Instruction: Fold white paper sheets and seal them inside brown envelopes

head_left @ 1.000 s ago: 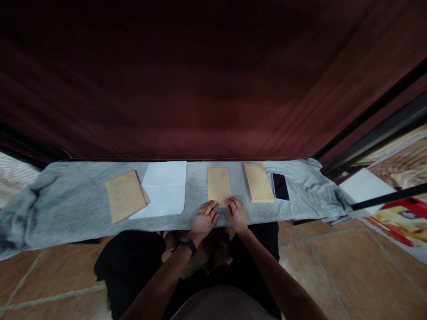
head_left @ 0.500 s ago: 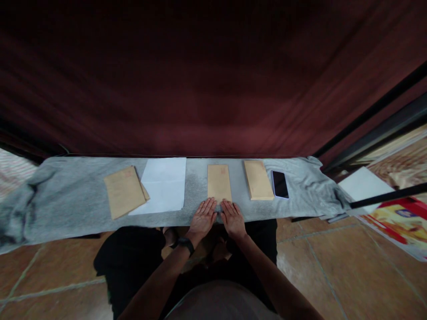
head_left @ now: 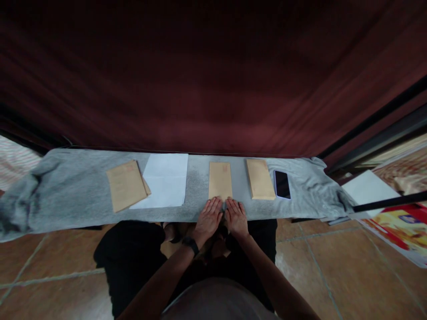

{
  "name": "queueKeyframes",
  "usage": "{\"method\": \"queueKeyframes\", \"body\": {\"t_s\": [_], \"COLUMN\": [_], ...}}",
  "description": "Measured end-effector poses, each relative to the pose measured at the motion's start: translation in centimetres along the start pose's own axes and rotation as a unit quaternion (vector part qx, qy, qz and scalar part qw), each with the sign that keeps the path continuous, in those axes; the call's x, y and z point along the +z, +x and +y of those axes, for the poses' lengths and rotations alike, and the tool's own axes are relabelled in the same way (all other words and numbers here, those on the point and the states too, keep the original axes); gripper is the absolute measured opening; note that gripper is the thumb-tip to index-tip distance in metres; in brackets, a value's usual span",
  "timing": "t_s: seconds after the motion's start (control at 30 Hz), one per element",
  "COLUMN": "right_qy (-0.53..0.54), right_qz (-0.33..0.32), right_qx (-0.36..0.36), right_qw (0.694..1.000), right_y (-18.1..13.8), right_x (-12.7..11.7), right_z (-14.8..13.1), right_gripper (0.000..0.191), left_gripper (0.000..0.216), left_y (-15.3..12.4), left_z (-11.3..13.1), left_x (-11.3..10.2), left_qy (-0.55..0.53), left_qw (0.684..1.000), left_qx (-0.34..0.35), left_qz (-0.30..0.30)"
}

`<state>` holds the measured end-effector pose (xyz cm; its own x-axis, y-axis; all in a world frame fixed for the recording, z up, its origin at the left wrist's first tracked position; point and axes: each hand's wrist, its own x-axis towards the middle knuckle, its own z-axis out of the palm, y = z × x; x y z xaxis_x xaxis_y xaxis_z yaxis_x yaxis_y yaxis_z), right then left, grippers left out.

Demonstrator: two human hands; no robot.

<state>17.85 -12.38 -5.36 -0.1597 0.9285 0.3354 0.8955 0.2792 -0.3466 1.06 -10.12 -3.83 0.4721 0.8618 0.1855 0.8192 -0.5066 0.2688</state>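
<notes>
A brown paper envelope with a small reddish print in its top right corner lies flat on the grey cloth, straight in front of me. Across its near end rest the fingers of my left hand, stretched out flat. My right hand lies beside it in the same way, fingers extended over the envelope's near right corner. The near edge of the envelope is hidden under both hands. To the right sits a thick stack of brown envelopes. Neither hand grips anything.
White paper sheets lie left of the envelope. Further left, other brown envelopes partly overlap them. A phone is right of the stack. The narrow grey cloth-covered surface ends at a dark red panel.
Both hands have shifted slightly apart at the envelope's near edge, still flat. The whole view has tilted and moved a little; the other items stay in place.
</notes>
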Motion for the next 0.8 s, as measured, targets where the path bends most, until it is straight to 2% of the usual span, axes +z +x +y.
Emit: {"method": "queueKeyframes", "body": {"t_s": [0.13,0.27,0.37,0.8], "right_qy": [-0.003,-0.022,-0.03,-0.03], "right_qz": [-0.013,-0.01,-0.001,-0.001], "right_qx": [-0.003,0.006,0.005,0.016], "right_qw": [1.0,1.0,1.0,0.999], "right_y": [0.0,0.0,0.0,0.4], "right_x": [0.0,0.3,0.4,-0.1], "right_z": [0.1,0.1,0.0,-0.6], "right_gripper": [0.047,0.046,0.043,0.049], "left_gripper": [0.053,0.051,0.05,0.058], "left_y": [1.9,4.4,6.4,16.9], "left_z": [0.5,-0.7,-1.5,-3.8], "left_x": [0.3,-0.2,-0.3,2.6], "left_qy": [-0.024,-0.048,-0.049,0.012], "left_qw": [0.999,0.995,0.992,0.996], "left_qx": [0.022,0.066,0.091,0.043], "left_qz": [-0.021,-0.065,-0.069,-0.079]}}
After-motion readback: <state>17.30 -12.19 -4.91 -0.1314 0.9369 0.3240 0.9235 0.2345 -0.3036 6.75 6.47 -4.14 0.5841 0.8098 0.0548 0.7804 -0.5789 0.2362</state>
